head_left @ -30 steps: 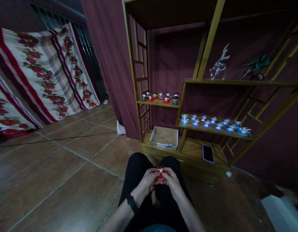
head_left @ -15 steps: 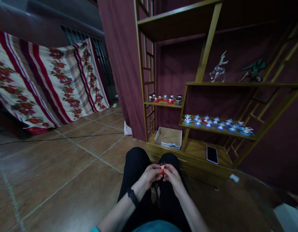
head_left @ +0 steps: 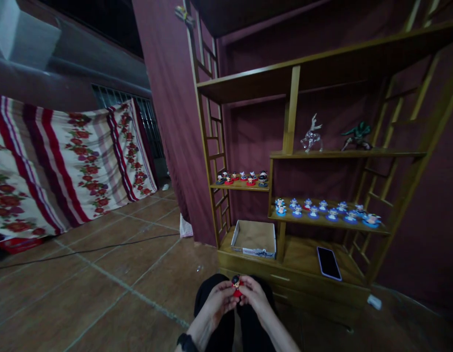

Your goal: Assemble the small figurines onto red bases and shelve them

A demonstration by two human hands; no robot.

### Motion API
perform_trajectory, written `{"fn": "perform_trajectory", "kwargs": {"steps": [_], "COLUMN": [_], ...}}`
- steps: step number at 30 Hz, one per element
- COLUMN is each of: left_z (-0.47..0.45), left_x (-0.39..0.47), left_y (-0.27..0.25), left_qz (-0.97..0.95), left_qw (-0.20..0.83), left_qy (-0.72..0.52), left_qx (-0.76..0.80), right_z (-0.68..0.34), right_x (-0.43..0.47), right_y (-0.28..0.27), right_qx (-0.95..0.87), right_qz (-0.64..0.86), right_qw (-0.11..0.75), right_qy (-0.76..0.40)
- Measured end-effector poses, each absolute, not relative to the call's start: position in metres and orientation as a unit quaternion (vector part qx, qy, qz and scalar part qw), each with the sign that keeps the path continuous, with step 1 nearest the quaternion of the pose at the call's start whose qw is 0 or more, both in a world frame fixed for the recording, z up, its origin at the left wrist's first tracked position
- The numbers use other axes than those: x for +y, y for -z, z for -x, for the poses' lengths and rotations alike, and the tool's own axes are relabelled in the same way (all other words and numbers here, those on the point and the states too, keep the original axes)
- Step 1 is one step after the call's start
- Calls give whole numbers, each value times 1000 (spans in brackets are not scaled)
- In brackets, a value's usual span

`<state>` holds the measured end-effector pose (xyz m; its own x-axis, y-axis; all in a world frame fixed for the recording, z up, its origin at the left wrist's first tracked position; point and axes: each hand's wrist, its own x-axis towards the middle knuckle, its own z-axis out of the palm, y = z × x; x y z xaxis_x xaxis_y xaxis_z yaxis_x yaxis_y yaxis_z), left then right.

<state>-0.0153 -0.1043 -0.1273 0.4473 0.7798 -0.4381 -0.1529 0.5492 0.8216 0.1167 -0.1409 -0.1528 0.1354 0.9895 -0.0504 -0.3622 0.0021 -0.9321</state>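
A small toy figurine with black hair and a red base is pinched between my two hands, just above my knees. My left hand grips it from the left side, thumb and fingers closed on it. From the right, my right hand holds the same figurine, its fingers bent around the edge. Ahead of my hands, several similar red and dark figurines stand on the left shelf. Several blue and white figurines stand in two rows on the right shelf.
A shallow cardboard box sits on the lower board of the wooden shelf unit. To its right lies a phone. Higher up stand a clear deer ornament and a dark green statuette. A cable crosses the tiled floor.
My view has tilted up, so the shelves appear lower and more of their upper part shows. Both hands still hold the figurine, now lower in the picture and with its head turned slightly.
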Motion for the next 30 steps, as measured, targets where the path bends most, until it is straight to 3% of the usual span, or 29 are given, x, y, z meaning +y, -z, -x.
{"fn": "perform_trajectory", "kwargs": {"steps": [16, 30], "left_z": [-37, -61], "left_x": [-1, 48], "left_y": [170, 194], "left_qz": [-373, -356], "left_qw": [779, 780], "left_qy": [-337, -296], "left_qx": [376, 422], "right_z": [-156, -186], "right_x": [-54, -11], "right_y": [186, 199], "right_qx": [-285, -269], "right_qz": [436, 481], "right_qw": [670, 629], "right_qy": [-529, -548]}}
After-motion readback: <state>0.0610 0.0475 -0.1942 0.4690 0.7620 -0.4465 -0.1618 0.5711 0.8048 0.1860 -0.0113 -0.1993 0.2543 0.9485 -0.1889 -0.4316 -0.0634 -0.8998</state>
